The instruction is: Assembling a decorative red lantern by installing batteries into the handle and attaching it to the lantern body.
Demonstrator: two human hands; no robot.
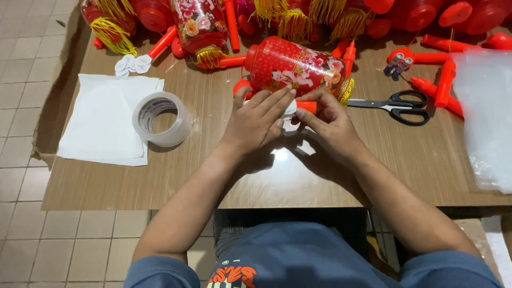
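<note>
My left hand [257, 121] and my right hand [326, 121] meet over the middle of the brown table [160, 181]. Together they pinch a small white piece [289, 110] next to an orange-red stick handle [306, 106]. Just beyond my fingers lies a red cylindrical lantern [296, 65] with a floral print and a yellow fringe, on its side. Most of the white piece is hidden by my fingers.
A roll of clear tape [161, 118] sits on white sheets [104, 120] at the left. Black scissors [397, 105] lie to the right, past two small batteries [398, 65]. Several red lanterns [200, 24] and handles crowd the far edge. Clear plastic bags [488, 117] cover the right.
</note>
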